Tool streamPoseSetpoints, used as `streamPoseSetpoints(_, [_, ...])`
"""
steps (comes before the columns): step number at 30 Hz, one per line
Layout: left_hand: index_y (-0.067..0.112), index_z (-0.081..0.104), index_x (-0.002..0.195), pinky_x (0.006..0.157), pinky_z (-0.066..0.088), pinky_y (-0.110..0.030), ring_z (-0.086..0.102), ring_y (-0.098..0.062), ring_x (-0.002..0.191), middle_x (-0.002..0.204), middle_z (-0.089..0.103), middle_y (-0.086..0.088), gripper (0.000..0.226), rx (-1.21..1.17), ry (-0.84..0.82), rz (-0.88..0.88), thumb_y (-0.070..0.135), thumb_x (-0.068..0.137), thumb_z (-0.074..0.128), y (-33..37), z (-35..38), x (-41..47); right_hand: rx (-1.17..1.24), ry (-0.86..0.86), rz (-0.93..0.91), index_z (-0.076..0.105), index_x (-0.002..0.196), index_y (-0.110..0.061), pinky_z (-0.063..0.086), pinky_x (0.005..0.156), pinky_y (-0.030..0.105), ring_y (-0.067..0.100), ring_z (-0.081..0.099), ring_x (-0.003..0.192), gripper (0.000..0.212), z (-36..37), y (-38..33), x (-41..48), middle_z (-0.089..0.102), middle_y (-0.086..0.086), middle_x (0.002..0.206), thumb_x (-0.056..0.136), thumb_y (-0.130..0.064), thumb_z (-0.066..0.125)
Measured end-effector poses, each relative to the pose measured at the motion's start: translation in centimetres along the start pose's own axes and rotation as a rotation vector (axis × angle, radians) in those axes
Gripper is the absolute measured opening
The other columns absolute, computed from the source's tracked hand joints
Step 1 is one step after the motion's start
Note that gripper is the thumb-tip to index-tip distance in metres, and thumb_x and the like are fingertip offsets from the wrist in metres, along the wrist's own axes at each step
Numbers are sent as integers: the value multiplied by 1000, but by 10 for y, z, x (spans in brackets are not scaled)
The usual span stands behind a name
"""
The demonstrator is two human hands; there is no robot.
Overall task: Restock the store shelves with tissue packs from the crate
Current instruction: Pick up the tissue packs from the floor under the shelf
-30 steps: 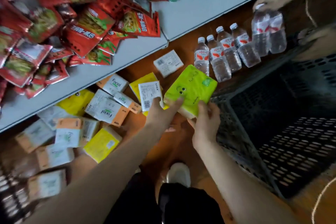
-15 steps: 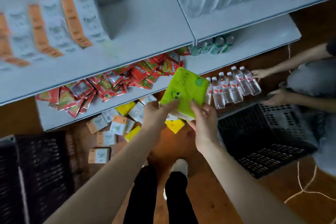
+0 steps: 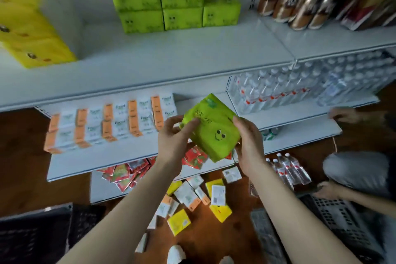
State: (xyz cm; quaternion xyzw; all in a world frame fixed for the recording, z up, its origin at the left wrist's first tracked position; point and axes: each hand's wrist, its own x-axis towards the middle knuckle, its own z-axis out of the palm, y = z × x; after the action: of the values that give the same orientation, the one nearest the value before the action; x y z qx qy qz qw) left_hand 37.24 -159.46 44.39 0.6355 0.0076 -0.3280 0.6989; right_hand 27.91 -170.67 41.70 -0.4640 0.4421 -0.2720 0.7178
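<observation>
I have both hands on the green tissue pack [image 3: 211, 133]. My left hand [image 3: 173, 141] grips its left end and my right hand [image 3: 249, 146] grips its right side, with fingers curled on it. A second ago I held it low, over the floor by the crate [image 3: 338, 221]. Now it is up in the air in front of the shelves, tilted, with its smiley face toward me. It touches no shelf yet.

I have looked up too, so now I can see the stack of green packs [image 3: 171, 0] at the back of the top shelf [image 3: 192, 53]. That looks like its home. I think the next job is to lift it higher and set it by that stack, where the shelf is bare toward the front edge. More small packs [image 3: 192, 197] lie on the floor, so a lot of work is left.
</observation>
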Motion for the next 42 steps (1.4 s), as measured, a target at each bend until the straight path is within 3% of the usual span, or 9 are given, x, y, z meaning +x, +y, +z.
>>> streamPoseSetpoints(4, [19, 49, 86, 66, 55, -31, 59, -20, 76, 88, 57, -9, 21, -61, 72, 107, 11, 82, 68, 52, 10, 0, 26, 21, -153, 55, 91, 1, 42, 75, 32, 18, 52, 83, 58, 33, -39, -11, 56, 7, 84, 72, -53, 61])
streamPoseSetpoints(8, [13, 46, 96, 68, 56, -34, 59, -23, 78, 92, 58, -12, 25, -165, 117, 164, 14, 83, 67, 93, 34, 13, 83, -26, -201, 61, 95, -16, 45, 83, 28, 16, 61, 98, 24, 48, -66, -6, 65, 3, 99, 87, -40, 59])
streamPoseSetpoints(12, [15, 47, 96, 65, 52, -30, 57, -16, 66, 79, 57, -5, 25, -90, 80, 227, 22, 83, 68, 113, 72, 36, 51, -21, -296, 61, 89, -22, 47, 83, 27, 9, 61, 89, 9, 60, -98, 23, 66, -7, 91, 92, -27, 55])
streamPoseSetpoints(17, [22, 60, 100, 88, 51, -42, 59, -27, 93, 87, 58, -6, 14, 191, 42, 328, 27, 87, 62, 127, 116, 87, -11, 97, -300, 59, 77, -21, 48, 87, 39, 18, 59, 87, 20, 56, -149, 105, 63, -5, 83, 94, -28, 51])
streamPoseSetpoints(21, [6, 63, 110, 68, 50, -31, 51, -16, 63, 70, 54, -3, 22, 73, 73, 245, 13, 91, 55, 147, 151, 128, -89, 119, -313, 56, 87, -15, 43, 78, 31, 21, 55, 85, 17, 64, -189, 165, 62, 9, 92, 95, -28, 49])
streamPoseSetpoints(28, [10, 58, 122, 65, 44, -29, 51, -18, 66, 78, 58, -3, 31, 185, 185, 340, 18, 93, 50, 183, 184, 190, -246, 51, -332, 56, 114, 8, 43, 86, 37, 32, 55, 108, 38, 107, -241, 239, 59, 23, 114, 98, -24, 44])
streamPoseSetpoints(32, [8, 52, 127, 82, 42, -24, 56, -24, 103, 118, 60, -8, 35, 305, 231, 326, 14, 93, 48, 171, 176, 193, -295, -20, -277, 51, 129, -6, 37, 86, 24, 25, 48, 123, 39, 123, -235, 260, 51, 13, 136, 99, -29, 39])
streamPoseSetpoints(38, [6, 55, 125, 80, 35, -19, 53, -18, 99, 114, 61, -7, 33, 413, 171, 294, 12, 96, 41, 163, 171, 207, -244, -100, -165, 37, 141, -17, 28, 107, 29, 18, 35, 136, 48, 129, -231, 265, 35, 2, 149, 100, -40, 31])
streamPoseSetpoints(42, [6, 54, 126, 87, 42, -30, 54, -24, 103, 121, 56, -12, 35, 470, 145, 280, 20, 97, 40, 163, 171, 215, -235, -129, -116, 33, 143, -21, 25, 111, 32, 18, 32, 138, 53, 127, -228, 272, 31, 0, 152, 98, -48, 28])
